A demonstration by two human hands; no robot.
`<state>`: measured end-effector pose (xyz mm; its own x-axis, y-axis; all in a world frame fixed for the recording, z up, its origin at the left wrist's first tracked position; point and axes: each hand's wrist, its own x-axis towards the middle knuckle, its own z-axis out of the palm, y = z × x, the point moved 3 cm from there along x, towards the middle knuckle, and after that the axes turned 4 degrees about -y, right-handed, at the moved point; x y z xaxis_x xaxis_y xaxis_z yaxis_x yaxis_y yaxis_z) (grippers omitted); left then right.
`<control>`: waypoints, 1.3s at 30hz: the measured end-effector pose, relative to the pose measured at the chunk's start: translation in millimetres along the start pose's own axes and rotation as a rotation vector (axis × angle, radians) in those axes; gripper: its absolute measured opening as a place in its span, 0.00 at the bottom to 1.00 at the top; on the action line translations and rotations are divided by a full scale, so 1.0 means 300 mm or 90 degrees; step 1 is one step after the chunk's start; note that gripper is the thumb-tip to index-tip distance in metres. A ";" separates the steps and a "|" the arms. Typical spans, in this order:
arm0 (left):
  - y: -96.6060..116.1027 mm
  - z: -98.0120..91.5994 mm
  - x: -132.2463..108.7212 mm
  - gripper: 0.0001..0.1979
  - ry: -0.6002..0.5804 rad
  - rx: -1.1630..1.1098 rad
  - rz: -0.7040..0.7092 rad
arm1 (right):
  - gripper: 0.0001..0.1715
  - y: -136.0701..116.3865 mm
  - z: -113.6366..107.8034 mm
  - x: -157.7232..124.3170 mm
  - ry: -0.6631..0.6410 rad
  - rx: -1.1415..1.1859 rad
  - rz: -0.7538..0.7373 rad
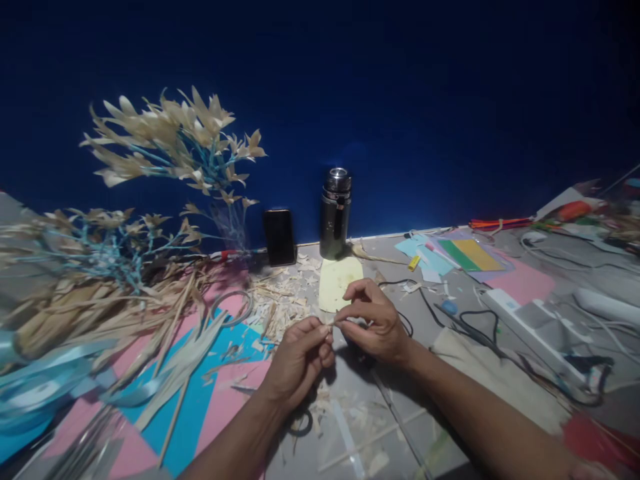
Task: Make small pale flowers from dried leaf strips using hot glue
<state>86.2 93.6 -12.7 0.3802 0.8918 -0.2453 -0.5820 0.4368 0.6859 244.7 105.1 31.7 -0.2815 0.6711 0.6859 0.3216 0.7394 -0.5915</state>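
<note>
Piece (pixel 333 325) between left hand (pixel 300 360) and right hand (pixel 376 321) too small to tell; ribbon (pixel 35 393) cut by left edge.

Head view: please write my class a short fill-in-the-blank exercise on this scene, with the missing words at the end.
The wall behind the flask is dark ____.
In the picture, the phone stands to the ____ of the flask.
The left hand and right hand are close together; the power strip lies nearer the ____ one.

Missing words: blue; left; right.
</note>
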 end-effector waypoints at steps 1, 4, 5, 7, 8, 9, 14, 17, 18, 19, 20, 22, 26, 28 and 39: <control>0.000 0.000 -0.001 0.15 0.002 -0.006 0.003 | 0.08 0.000 0.001 0.000 0.002 0.011 0.005; 0.001 0.001 -0.002 0.15 0.001 -0.019 0.005 | 0.08 -0.003 0.001 0.000 0.005 0.019 0.012; 0.001 0.001 -0.002 0.15 0.000 -0.022 0.004 | 0.08 -0.005 0.000 0.001 0.005 0.018 0.015; 0.000 0.002 -0.001 0.15 -0.001 -0.027 0.000 | 0.09 -0.008 -0.002 0.003 0.007 0.014 0.016; -0.001 0.003 0.000 0.15 -0.001 -0.031 -0.002 | 0.09 -0.010 -0.003 0.003 0.011 0.015 0.012; -0.001 0.004 0.000 0.15 0.000 -0.037 -0.003 | 0.09 -0.011 -0.004 0.004 0.014 0.017 0.007; -0.006 0.007 -0.002 0.15 0.005 -0.064 -0.010 | 0.09 -0.015 -0.003 0.002 0.022 0.021 -0.004; -0.005 0.009 -0.005 0.15 0.005 -0.056 -0.004 | 0.08 -0.015 -0.004 0.001 0.018 0.006 -0.002; -0.004 0.009 -0.005 0.15 0.005 -0.042 0.003 | 0.08 -0.014 -0.004 0.001 0.014 0.000 0.001; -0.003 0.009 -0.006 0.15 0.006 -0.022 0.015 | 0.08 -0.014 -0.004 0.001 0.007 -0.006 0.007; -0.002 0.007 -0.005 0.15 0.004 0.002 0.030 | 0.08 -0.014 -0.005 0.002 0.001 -0.013 0.010; -0.002 0.004 -0.004 0.14 -0.007 0.061 0.062 | 0.08 -0.016 -0.005 0.003 -0.010 -0.024 0.007; -0.012 -0.014 0.005 0.12 -0.022 0.151 0.093 | 0.11 -0.019 -0.006 0.004 -0.014 -0.045 -0.015; -0.015 -0.025 0.009 0.12 -0.010 0.166 0.101 | 0.11 -0.017 -0.007 0.004 -0.011 -0.057 -0.022; 0.022 -0.019 -0.006 0.11 0.076 0.284 0.159 | 0.13 -0.035 -0.006 0.007 -0.037 -0.033 -0.077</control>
<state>77.4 95.5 -11.8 0.1685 0.9811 -0.0951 -0.2712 0.1389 0.9524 242.3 98.8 40.1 -0.3730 0.5800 0.7242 0.3274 0.8126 -0.4822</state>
